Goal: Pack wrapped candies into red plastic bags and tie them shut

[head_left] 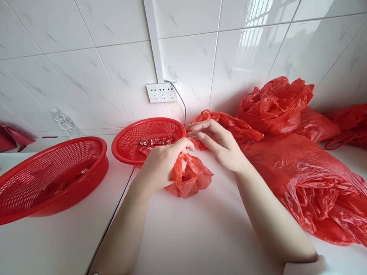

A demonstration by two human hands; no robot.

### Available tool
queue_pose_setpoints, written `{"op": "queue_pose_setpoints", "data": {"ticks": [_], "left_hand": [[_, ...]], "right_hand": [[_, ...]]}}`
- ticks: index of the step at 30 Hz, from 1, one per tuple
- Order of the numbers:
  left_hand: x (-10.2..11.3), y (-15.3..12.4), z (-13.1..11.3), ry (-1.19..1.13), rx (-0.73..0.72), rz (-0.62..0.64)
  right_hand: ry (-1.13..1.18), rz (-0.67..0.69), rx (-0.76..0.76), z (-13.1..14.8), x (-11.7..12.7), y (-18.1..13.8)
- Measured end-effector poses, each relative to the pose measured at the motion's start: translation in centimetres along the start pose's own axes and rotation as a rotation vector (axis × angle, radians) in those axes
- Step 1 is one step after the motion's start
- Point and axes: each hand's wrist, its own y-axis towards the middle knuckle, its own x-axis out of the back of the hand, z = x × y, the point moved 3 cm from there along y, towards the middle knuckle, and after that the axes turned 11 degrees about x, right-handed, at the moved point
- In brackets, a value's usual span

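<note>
One small red bag (193, 180) — partly hidden by the left hand (162, 162) gripping it.

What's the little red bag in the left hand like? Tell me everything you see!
The little red bag looks like thin, shiny, slightly see-through plastic. It's crumpled, with loose, wrinkly edges flaring out below the left hand, which grips it. It's over the white table, though whether it rests there is hard to tell. The right hand is nearby, apart from it. Whatever might be inside can't be seen.
</note>
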Motion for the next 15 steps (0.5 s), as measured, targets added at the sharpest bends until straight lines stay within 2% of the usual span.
{"op": "queue_pose_setpoints", "data": {"ticks": [2,5,7,11,15], "left_hand": [[-0.3,0.4,0.1,0.056,-0.1,-0.081],[-0.6,1.3,0.9,-0.041,-0.199,-0.164],[-0.6,1.8,1.6,-0.082,-0.217,-0.179],[-0.7,1.9,1.9,-0.1,-0.201,-0.124],[-0.4,1.9,2.1,-0.132,-0.132,-0.239]], "right_hand": [[0.141,0.081,-0.097,-1.5,-0.4,0.1],[0.339,0.155,-0.197,-3.3,-0.8,-0.1],[0.353,0.106,-0.214,-4.1,-0.7,-0.1],[0.305,-0.046,-0.254,-4.4,-0.1,-0.1],[0.539,-0.123,-0.363,-3.9,0.4,-0.1]]}}
